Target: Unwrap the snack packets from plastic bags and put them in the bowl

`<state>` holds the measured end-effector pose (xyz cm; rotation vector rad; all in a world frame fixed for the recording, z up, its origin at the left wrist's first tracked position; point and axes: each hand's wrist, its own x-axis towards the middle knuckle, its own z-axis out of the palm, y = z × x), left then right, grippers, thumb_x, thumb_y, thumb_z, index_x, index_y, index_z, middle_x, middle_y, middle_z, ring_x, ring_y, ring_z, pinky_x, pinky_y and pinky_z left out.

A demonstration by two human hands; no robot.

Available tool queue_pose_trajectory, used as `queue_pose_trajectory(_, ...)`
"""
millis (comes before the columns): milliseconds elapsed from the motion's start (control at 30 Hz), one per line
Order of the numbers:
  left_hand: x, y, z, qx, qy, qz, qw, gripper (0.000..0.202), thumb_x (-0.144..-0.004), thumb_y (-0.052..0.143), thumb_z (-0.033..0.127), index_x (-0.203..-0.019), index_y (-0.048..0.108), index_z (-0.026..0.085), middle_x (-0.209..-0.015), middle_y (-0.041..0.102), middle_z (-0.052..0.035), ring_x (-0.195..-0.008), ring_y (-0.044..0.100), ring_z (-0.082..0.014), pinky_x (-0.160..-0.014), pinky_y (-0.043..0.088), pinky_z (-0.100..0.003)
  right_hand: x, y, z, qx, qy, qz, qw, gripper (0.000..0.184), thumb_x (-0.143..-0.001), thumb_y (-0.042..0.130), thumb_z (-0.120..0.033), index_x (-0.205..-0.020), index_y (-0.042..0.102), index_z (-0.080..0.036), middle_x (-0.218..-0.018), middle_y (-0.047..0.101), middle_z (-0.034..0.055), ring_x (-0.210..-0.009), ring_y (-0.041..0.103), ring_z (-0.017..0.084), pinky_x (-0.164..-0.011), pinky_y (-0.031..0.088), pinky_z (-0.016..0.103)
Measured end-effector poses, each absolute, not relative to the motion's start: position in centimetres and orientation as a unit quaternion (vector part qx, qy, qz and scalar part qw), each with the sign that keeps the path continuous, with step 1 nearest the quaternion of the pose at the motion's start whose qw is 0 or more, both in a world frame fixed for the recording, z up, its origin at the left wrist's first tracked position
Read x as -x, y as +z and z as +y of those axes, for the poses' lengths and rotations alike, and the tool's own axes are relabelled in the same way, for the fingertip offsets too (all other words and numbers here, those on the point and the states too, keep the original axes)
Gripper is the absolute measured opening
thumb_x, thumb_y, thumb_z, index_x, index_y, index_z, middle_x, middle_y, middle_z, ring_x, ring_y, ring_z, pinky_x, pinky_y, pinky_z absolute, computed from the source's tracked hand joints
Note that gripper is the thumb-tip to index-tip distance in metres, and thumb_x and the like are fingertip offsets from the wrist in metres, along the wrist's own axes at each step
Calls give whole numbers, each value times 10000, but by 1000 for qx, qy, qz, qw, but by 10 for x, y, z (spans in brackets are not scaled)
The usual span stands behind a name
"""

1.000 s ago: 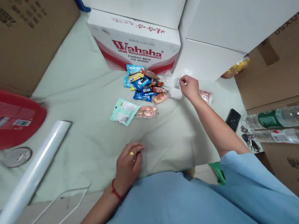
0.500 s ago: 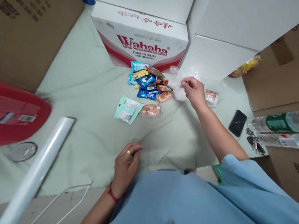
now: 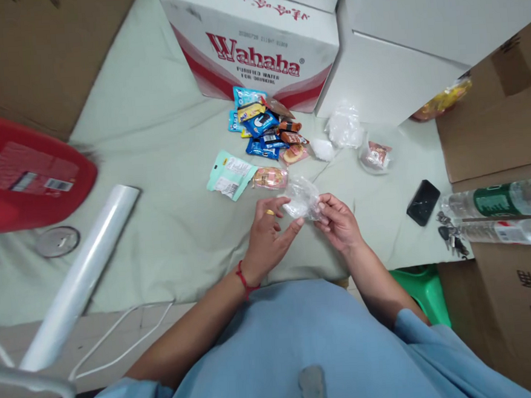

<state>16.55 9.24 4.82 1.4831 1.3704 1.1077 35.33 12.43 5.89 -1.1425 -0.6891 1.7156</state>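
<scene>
Both hands meet over the pale green cloth [image 3: 154,170] and pinch a small clear plastic bag [image 3: 300,199] between them. My left hand [image 3: 268,235], with a gold ring and a red wrist thread, grips its left side. My right hand [image 3: 337,221] grips its right side. Just beyond lies a pile of snack packets [image 3: 268,135], a mint green packet [image 3: 230,176] and a wrapped pastry [image 3: 270,177]. More crumpled clear bags [image 3: 345,127] lie further right, beside a packet in a clear bag [image 3: 375,155].
A Wahaha water carton [image 3: 255,48] and white boxes [image 3: 400,38] stand behind. A roll of clear film [image 3: 82,275] and a red tub [image 3: 23,179] lie left. A phone [image 3: 423,203], keys [image 3: 450,240] and two water bottles [image 3: 507,215] lie right among cardboard boxes.
My right hand drew back from the crumpled bags near the white box with a clear bag. My left hand rose off the cloth and took hold of the bag too.
</scene>
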Motion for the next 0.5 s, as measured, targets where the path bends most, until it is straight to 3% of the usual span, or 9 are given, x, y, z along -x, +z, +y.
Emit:
queue_pose_trajectory(133, -158, 37, 91, -592, 382, 559, 437, 407, -912, 726, 525, -1154, 687, 200, -1148, 607, -89, -833, 583, -152, -630, 494, -263, -351, 56, 126, 426, 747, -255, 442, 287, -710, 851, -333, -858, 629, -227, -674, 496, -60, -493, 261, 65, -404, 230, 176)
queue_pose_trajectory(300, -155, 41, 91, -530, 405, 550, 503, 435, -949, 662, 487, -1264, 609, 192, -987, 635, -23, -658, 504, -98, -633, 453, -259, -349, 50, 127, 401, 778, -215, 433, 300, -691, 854, -296, -851, 615, -210, -654, 490, -64, -480, 281, 51, -411, 221, 159)
queue_pose_trajectory(400, -153, 47, 95, -530, 396, 533, 527, 438, -937, 656, 541, -1210, 675, 199, -932, 619, -17, -691, 492, -116, -653, 433, -267, -349, 49, 127, 391, 788, -213, 425, 289, -707, 847, -278, -856, 613, -199, -647, 493, -61, -476, 288, 50, -409, 228, 155)
queue_pose_trajectory(500, -153, 49, 101, -450, 408, 525, 596, 524, -992, 504, 634, -1194, 693, 189, -856, 588, -13, -692, 480, -132, -626, 402, -274, -350, 50, 128, 376, 792, -217, 428, 281, -721, 836, -270, -854, 599, -197, -639, 475, -61, -475, 279, 53, -408, 241, 158)
